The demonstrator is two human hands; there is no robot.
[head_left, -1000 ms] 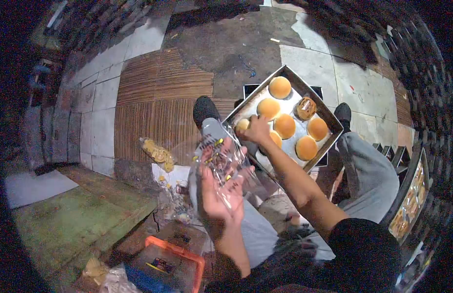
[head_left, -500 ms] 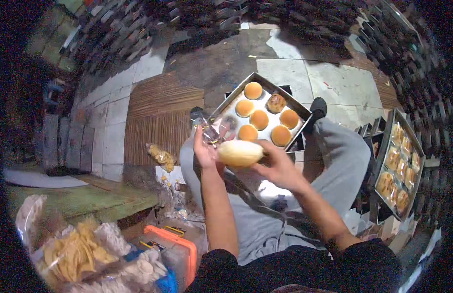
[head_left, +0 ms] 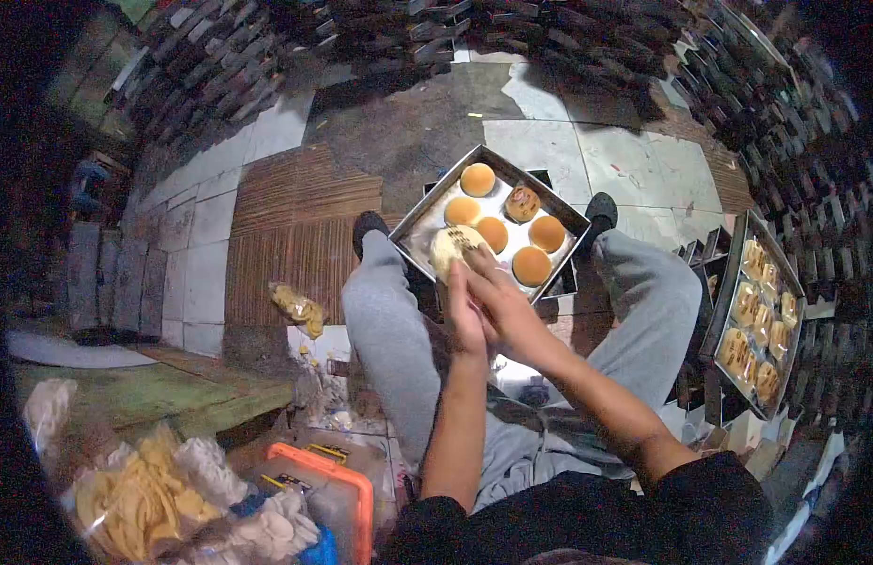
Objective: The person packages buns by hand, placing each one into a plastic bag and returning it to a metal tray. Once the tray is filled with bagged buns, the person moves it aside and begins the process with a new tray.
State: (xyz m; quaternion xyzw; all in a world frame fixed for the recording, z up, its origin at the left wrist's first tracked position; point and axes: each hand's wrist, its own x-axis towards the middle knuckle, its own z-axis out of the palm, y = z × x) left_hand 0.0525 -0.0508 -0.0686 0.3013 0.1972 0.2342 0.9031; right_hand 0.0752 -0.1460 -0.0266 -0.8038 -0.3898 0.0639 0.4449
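A pale bun (head_left: 451, 248) with dark printing across its top, seemingly inside a clear printed wrapper, is held over the near left side of a metal tray (head_left: 417, 229). My left hand (head_left: 466, 320) closes on its near end from below and the left. From the right, my right hand (head_left: 510, 315) presses against it, fingers blurred and overlapping the left ones. Several round golden buns (head_left: 478, 179) lie in the tray, and one wrapped bun with printing (head_left: 522, 203) is among them. My hands hide the tray's near corner.
At right, a second tray (head_left: 728, 325) holds several wrapped buns. A plastic box with an orange rim (head_left: 359, 485) stands lower left beside a bag of yellowish stuff (head_left: 144, 490). A small yellowish bag (head_left: 296, 309) lies on the floor. My legs flank the tray.
The bun has turned and moved up, and printing now shows on it. My hands, apart before, have come together. The loose wrappers seen at my left hand are no longer visible.
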